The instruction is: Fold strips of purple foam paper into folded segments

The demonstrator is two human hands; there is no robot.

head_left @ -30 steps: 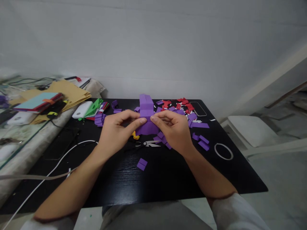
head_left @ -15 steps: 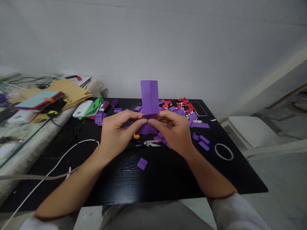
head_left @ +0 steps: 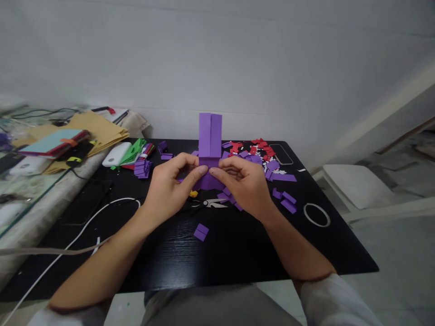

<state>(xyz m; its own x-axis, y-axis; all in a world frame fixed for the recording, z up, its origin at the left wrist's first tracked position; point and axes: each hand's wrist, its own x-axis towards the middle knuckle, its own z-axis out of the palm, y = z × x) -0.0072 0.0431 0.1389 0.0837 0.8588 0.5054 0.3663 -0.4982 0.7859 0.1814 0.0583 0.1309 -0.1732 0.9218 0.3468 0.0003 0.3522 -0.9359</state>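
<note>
Folded purple paper pinched upright by both hands
Thumbs are held nearly tip to tip; open room is left along the near side of the worktop.

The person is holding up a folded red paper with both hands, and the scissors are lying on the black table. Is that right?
Not quite: the folded paper is purple, not red, as the head view shows. The left hand and right hand do both hold it, and the scissors do lie on the black table.
</note>
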